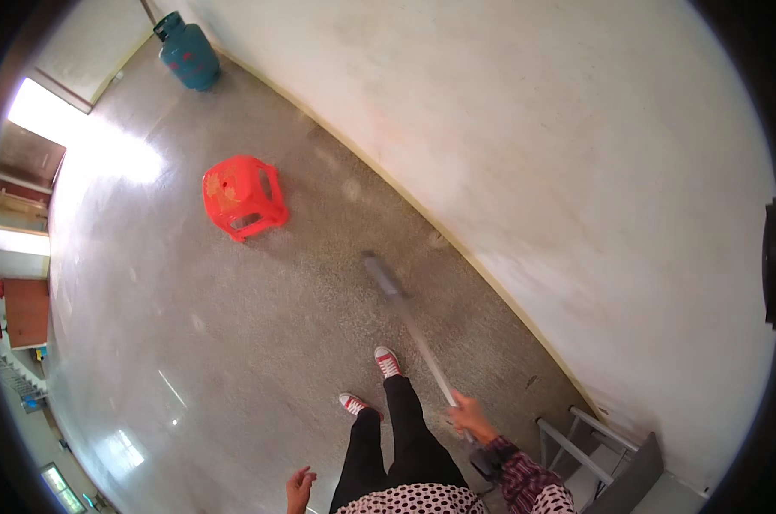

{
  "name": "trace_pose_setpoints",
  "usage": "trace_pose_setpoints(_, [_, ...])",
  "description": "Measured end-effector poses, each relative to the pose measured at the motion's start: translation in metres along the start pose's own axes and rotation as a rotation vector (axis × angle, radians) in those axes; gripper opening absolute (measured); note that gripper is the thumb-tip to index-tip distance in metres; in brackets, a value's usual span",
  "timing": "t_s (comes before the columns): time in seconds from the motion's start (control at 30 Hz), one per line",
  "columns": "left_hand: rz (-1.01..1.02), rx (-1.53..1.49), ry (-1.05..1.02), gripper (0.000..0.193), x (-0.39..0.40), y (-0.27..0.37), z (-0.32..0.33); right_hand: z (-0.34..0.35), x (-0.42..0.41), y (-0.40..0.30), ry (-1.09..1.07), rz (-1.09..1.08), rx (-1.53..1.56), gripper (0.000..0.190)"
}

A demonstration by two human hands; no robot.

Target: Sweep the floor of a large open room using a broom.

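Note:
My right hand [470, 417] grips the pale shaft of a long-handled floor tool [426, 350]. The grey head [383, 275] of that tool is blurred and lies out ahead of my feet, close to or on the concrete floor [246, 334]. A dark part [485, 461] shows by my right wrist; I cannot tell whether it belongs to the tool. My left hand [300, 489] hangs at the bottom of the view, fingers loosely bent and apart, holding nothing. Ahead and to the left stands a red plastic stool [237, 193].
A pale wall [542, 167] runs along my right side. Against it at lower right is a metal-framed object [581, 450], possibly a folded ladder. A teal gas cylinder [192, 54] stands in the far corner. Bright light falls through a doorway [44, 112] at left.

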State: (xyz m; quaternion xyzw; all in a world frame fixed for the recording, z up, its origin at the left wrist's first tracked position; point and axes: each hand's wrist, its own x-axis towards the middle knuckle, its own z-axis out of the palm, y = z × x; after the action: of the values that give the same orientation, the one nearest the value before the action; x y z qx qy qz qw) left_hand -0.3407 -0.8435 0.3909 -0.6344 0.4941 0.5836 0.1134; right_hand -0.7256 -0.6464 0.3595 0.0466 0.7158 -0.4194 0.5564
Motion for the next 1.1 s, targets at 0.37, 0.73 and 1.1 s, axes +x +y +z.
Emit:
trace_pose_setpoints(0.37, [0.036, -0.061, -0.03, 0.029, 0.004, 0.007, 0.01, -0.084, 0.065, 0.054, 0.314, 0.017, -0.057, 0.02])
trace_pose_setpoints(0.73, [0.035, -0.228, 0.064, 0.028, -0.003, -0.082, -0.015, 0.111, 0.158, -0.03, 0.251, -0.052, -0.177, 0.009])
trace_pose_setpoints(1.1, [-0.111, -0.468, 0.168, 0.03, -0.042, -0.208, -0.057, 0.401, 0.029, 0.038, -0.491, -0.011, -0.317, 0.023])
